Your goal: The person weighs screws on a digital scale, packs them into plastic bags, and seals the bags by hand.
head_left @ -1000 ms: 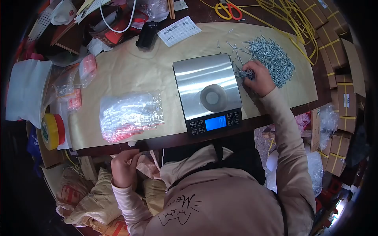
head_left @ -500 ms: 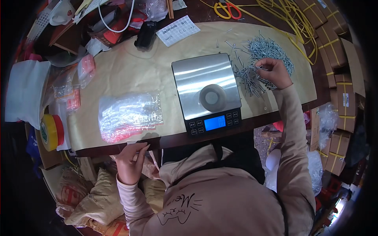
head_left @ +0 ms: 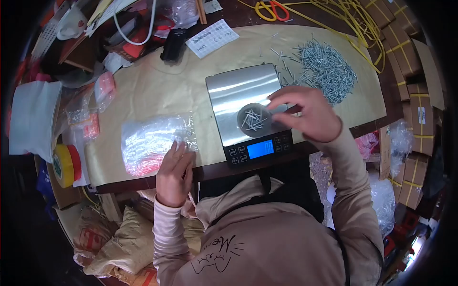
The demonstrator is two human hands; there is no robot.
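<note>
A digital scale (head_left: 222, 95) with a steel plate and a lit blue display rests on the brown paper. On its plate stands a small round cup (head_left: 244, 131) with several screws (head_left: 254, 120) inside. My right hand (head_left: 307, 112) is at the cup's right side, thumb and forefinger apart, with nothing visible between them. Behind that hand lies a large pile of silvery screws (head_left: 329, 71), with loose ones at its left. My left hand (head_left: 175, 174) has its fingers spread on the right edge of a stack of clear plastic bags (head_left: 148, 138) with red strips.
Yellow and red scissors (head_left: 272, 10), yellow strapping (head_left: 350, 24), a written label sheet (head_left: 212, 38) and a black object (head_left: 173, 46) lie at the back. Tape rolls (head_left: 64, 164) stand at the left edge. Cardboard boxes (head_left: 420, 119) are stacked on the right.
My right hand has moved left from the screw pile to the cup, which now contains screws. My left hand has moved up from the table's front edge onto the plastic bags.
</note>
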